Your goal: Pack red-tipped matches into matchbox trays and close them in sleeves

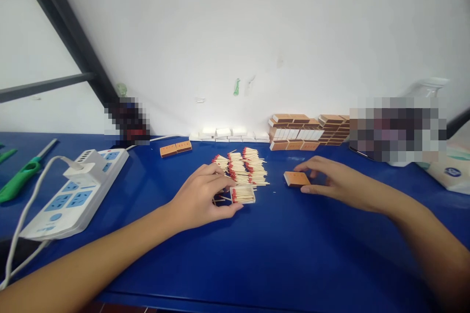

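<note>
My left hand (207, 193) holds a small white matchbox tray (251, 200) filled with red-tipped matches, its thumb along the near side and its fingers at the far side. Just behind it lies a heap of loose matches (257, 168), red heads mostly toward the left. On the right, my right hand (330, 178) has thumb and fingers around the right end of a brown matchbox (296, 179). Its white end faces left. Whether that matchbox touches the table cannot be made out.
Against the wall stand white matchbox trays (223, 134) and stacked brown matchboxes (293, 132). Two matchboxes (175, 148) lie to the left of them. A power strip (77, 195) with a plugged-in charger and a green lighter (24, 178) occupy the left. A white packet (448, 166) is far right.
</note>
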